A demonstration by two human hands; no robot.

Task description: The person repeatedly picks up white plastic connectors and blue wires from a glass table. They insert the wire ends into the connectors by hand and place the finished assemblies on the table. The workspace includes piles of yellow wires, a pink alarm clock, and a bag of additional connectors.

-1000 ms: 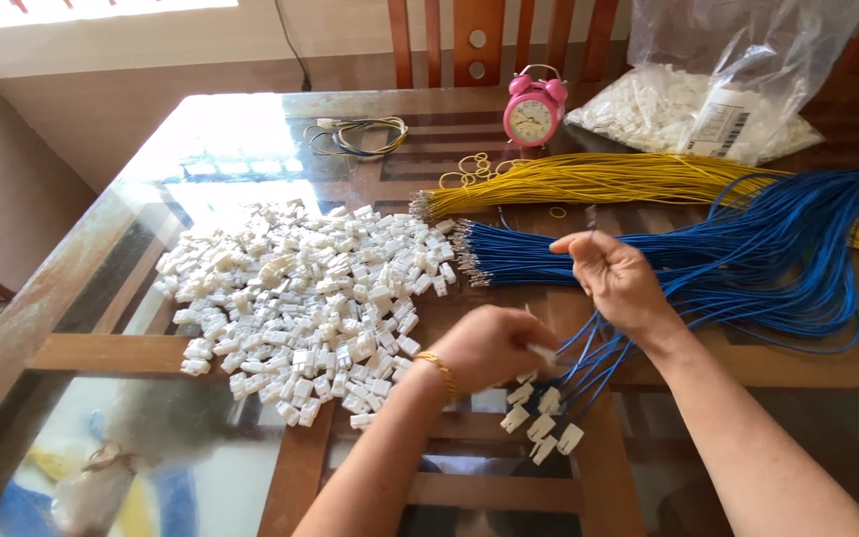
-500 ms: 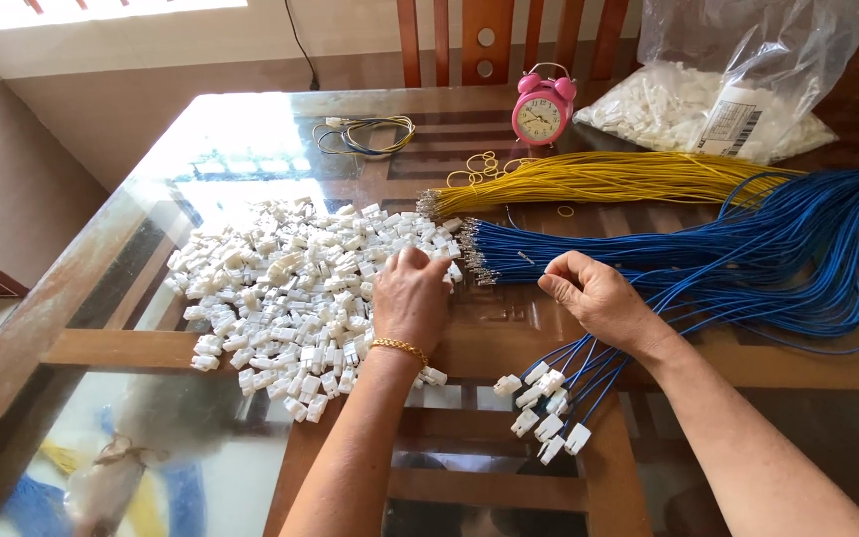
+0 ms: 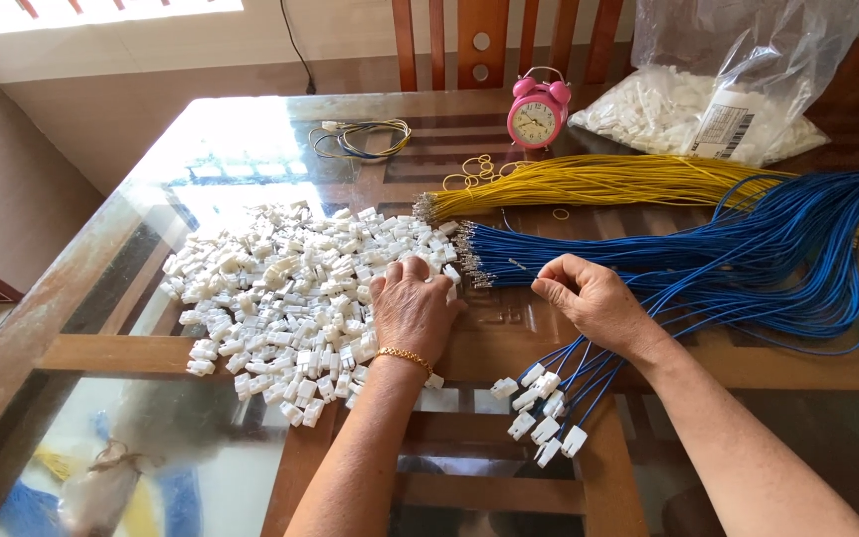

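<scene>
Head view, looking down: the left hand [image 3: 412,310] lies palm-down at mid-frame on the right edge of a pile of white plastic connectors [image 3: 290,298], fingers curled into them; whether its grip has closed on one is hidden. Just right of it, the right hand [image 3: 597,303] pinches blue wires [image 3: 708,261], its grip closed on them. Wires already fitted with white connector ends [image 3: 544,413] hang below that hand. Yellow wires [image 3: 628,181] lie higher on the glass worktop [image 3: 241,149], beside a pink alarm clock [image 3: 537,112].
</scene>
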